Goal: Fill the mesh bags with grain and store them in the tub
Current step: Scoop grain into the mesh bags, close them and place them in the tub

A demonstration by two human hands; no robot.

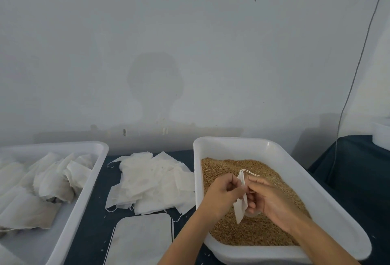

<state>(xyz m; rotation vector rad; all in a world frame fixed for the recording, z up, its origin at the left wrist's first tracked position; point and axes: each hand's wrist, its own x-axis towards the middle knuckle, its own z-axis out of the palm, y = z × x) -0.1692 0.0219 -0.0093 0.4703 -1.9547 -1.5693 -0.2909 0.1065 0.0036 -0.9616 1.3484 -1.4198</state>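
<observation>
Nearest the camera, a flat white tray (141, 241) lies on the dark table (95, 212), holding nothing that shows. Just beyond, over the grain (263, 228) in the right-hand tub (329, 212), both hands hold one small mesh bag (240, 203). The left hand (221, 193) pinches its upper edge between thumb and curled fingers; the right hand (272, 201) has its fingers curled round the other side, near the mouth. The bag hangs limp and flat, white and thin, with a drawstring (251, 173) trailing off its top; it looks empty.

It should handle as very light, soft cloth with no stiffness of its own, so the mouth probably needs spreading from both sides at the hem, beside the string, before grain goes in. Loose kernels will likely spill if the opening sags.

Left of the tub, a heap of flat empty bags (152, 182) lies on the table. Farther left, a second tub (88, 182) holds bags (52, 182) that look plumper, probably filled ones.
</observation>
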